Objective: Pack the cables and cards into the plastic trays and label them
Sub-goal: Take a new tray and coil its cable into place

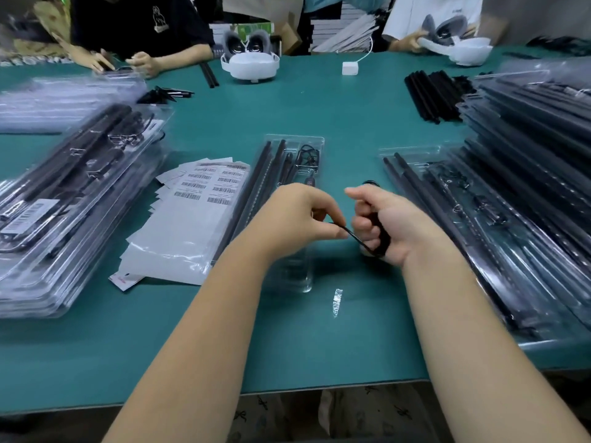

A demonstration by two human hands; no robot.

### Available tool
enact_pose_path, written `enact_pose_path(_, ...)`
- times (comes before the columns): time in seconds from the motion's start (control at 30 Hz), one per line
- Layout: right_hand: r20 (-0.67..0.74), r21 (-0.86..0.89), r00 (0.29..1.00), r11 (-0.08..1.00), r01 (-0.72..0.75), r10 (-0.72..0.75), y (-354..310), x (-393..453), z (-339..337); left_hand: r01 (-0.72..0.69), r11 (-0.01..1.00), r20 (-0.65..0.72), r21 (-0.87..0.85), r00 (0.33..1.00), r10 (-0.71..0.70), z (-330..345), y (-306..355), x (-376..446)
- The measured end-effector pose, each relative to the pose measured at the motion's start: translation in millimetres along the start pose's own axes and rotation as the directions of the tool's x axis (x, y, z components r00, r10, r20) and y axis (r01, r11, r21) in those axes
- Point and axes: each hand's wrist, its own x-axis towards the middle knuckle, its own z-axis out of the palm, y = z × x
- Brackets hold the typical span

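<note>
A: Above the near end of the open plastic tray [289,161], what's held?

B: A thin black cable [358,238]. The left hand [297,219] pinches 1 end between thumb and fingertip; the right hand [393,225] has its fingers curled round the coiled part.

A: Room to either side?

B: Bare green table [287,340] runs from the hands to the near edge. The barcode label sheets [204,187] lie just left of the tray, a packed tray stack [73,193] farther left, another stack [511,219] close on the right.
</note>
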Motion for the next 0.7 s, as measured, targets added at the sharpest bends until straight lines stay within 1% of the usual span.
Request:
enact_pose_path(0.03, 0.01, -0.175, 1.0, 0.984, 0.03, -0.029, 1.6, -1.2, 2.5, 0.003, 0.998, -0.025, -0.066, 1.0, -0.005, 1.6, -3.2, -1.8)
enact_pose_path(0.07, 0.028, -0.305, 0.997, 0.949, 0.083, -0.079, 2.5, -2.5, 3.8, 0.016, 0.993, -0.033, -0.113, 0.999, -0.02, 2.0, -6.3, -3.1)
enact_pose_path(0.1, 0.059, -0.373, 0.992, 0.919, 0.129, -0.115, 1.9, -4.2, 4.4, 0.034, 0.988, -0.032, -0.147, 0.999, -0.039, 1.0, -9.6, -3.4)
enact_pose_path(0.13, 0.112, -0.399, 0.986, 0.903, 0.162, -0.127, 1.0, -5.7, 3.8, 0.049, 0.984, -0.032, -0.172, 0.998, -0.056, -0.7, -12.8, -2.8)
enact_pose_path(0.2, 0.224, -0.429, 0.971, 0.887, 0.173, -0.081, 0.6, -8.3, 1.8, 0.075, 0.978, -0.039, -0.196, 0.996, -0.084, -3.9, -18.0, -0.8)
enact_pose_path(0.23, 0.258, -0.485, 0.965, 0.858, 0.17, -0.046, 1.8, -9.2, 2.4, 0.083, 0.977, -0.039, -0.198, 0.995, -0.092, -4.0, -19.8, 0.3)
enact_pose_path(0.3, 0.277, -0.631, 0.961, 0.757, 0.169, 0.017, 4.5, -9.6, 4.9, 0.088, 0.981, -0.041, -0.175, 0.995, -0.097, -1.9, -21.8, 1.6)
enact_pose_path(0.33, 0.277, -0.655, 0.96, 0.737, 0.165, 0.031, 4.9, -9.7, 6.3, 0.085, 0.983, -0.047, -0.164, 0.994, -0.094, -0.4, -22.4, 2.0)
enact_pose_path(0.37, 0.281, -0.645, 0.959, 0.748, 0.157, 0.04, 4.6, -10.1, 7.2, 0.081, 0.983, -0.06, -0.166, 0.994, -0.092, 0.5, -22.9, 2.5)
enact_pose_path(0.43, 0.274, -0.574, 0.96, 0.81, 0.122, 0.05, 3.9, -10.1, 7.3, 0.077, 0.977, -0.094, -0.199, 0.991, -0.097, 0.3, -24.6, 2.7)
enact_pose_path(0.5, 0.241, -0.532, 0.97, 0.84, 0.103, 0.033, 5.1, -9.8, 7.6, 0.073, 0.976, -0.102, -0.205, 0.99, -0.095, 1.4, -25.5, 2.0)
enact_pose_path(0.57, 0.195, -0.551, 0.98, 0.823, 0.14, -0.036, 8.7, -6.5, 8.8, 0.062, 0.988, -0.093, -0.141, 0.993, -0.075, 6.5, -24.6, 1.6)
enact_pose_path(0.63, 0.138, -0.576, 0.983, 0.798, 0.177, -0.118, 9.4, -1.8, 9.4, 0.06, 0.996, -0.118, -0.06, 0.991, -0.067, 10.5, -24.1, 2.4)
enact_pose_path(0.7, 0.089, -0.538, 0.985, 0.825, 0.171, -0.146, 7.7, 2.9, 10.2, 0.091, 0.994, -0.109, -0.062, 0.989, -0.097, 9.7, -24.4, 3.1)
